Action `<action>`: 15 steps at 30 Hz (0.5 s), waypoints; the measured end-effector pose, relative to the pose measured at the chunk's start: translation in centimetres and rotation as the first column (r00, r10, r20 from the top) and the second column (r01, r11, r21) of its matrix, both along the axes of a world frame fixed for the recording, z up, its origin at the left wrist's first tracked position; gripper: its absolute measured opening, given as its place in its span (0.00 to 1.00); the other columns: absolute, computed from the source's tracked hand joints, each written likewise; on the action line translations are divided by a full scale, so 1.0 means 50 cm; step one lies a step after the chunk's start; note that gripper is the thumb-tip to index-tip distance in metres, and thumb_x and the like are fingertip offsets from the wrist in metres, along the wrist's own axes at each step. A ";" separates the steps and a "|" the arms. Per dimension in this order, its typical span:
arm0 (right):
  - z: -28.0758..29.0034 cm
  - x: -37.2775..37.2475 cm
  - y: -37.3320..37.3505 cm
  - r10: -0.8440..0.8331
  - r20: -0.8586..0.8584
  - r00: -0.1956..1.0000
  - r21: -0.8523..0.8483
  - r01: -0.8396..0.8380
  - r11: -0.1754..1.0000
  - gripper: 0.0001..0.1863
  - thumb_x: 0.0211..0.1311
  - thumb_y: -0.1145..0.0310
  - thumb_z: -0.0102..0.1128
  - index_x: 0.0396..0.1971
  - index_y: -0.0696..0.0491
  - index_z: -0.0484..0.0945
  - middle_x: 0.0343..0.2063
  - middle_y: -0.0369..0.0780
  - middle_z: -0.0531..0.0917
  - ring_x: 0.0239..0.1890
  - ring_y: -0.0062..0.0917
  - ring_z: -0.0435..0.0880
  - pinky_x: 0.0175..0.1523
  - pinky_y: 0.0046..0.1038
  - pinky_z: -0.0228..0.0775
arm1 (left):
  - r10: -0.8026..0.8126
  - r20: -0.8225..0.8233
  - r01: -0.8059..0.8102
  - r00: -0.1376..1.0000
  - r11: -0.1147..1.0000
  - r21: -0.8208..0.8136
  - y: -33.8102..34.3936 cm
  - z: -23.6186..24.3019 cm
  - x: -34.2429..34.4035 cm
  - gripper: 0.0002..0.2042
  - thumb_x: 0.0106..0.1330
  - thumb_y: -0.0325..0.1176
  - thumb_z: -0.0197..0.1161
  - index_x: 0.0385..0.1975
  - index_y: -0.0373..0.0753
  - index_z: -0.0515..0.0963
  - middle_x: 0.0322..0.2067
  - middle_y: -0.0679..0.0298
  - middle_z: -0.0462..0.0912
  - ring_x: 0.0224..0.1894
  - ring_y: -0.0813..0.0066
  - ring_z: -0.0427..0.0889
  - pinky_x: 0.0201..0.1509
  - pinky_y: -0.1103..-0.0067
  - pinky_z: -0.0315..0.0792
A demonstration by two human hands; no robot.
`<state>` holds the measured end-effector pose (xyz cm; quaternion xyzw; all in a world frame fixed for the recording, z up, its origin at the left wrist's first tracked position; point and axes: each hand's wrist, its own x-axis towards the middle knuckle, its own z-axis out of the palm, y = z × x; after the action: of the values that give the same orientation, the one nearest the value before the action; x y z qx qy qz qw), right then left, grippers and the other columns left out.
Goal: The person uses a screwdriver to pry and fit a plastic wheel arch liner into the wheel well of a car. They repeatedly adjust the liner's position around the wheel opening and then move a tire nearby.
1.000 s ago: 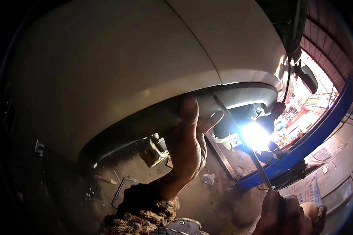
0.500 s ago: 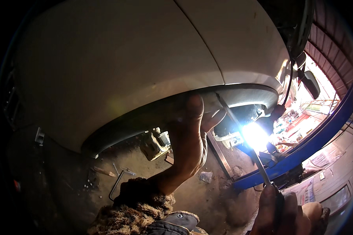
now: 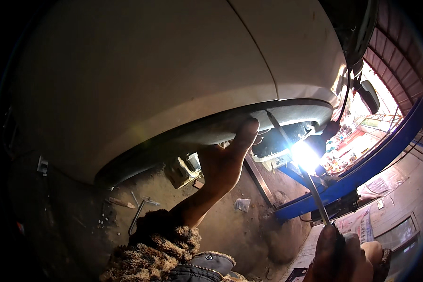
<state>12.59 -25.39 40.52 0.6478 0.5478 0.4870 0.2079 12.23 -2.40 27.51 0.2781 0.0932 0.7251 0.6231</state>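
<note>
Head cam, nr, dn twd hands [image 3: 222, 164]

The left forearm [image 3: 150, 249] is angled up and rightward; the left hand [image 3: 219, 169] is raised, with its thumb [image 3: 247, 131] extended upward. Lower, at the right, the right hand [image 3: 343, 256] is held closed, its fingers [image 3: 354, 251] curled.

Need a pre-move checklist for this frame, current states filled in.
1. Right hand closed around the metal tool: ok.
2. Left hand at the dark trim, thumb over its outer face: ok. Grip behind it: cannot tell, fingers mostly hidden.
3. Tool tip seated at the trim: cannot tell; it overlaps the trim in view, contact unclear.
4. Left thumb well clear of the tool: not ok, I'd say; the tip sits close by.
5. Clear view of the shaft: not ok; glare from the bright lamp washes out its middle.
</note>
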 end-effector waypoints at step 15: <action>0.007 0.017 0.003 -0.095 -0.290 0.952 -0.039 0.088 0.995 0.12 0.64 0.63 0.61 0.46 0.46 0.84 0.26 0.36 0.84 0.26 0.33 0.77 0.42 0.42 0.65 | 0.026 0.064 -0.030 0.998 0.997 0.066 -0.017 0.004 0.036 0.08 0.64 0.30 0.68 0.37 0.33 0.80 0.31 0.63 0.83 0.31 0.75 0.84 0.40 0.79 0.78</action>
<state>13.42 -25.26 40.89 0.7343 0.5481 0.3690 0.1555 14.04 -3.23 27.69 0.2746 0.0531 0.7449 0.6057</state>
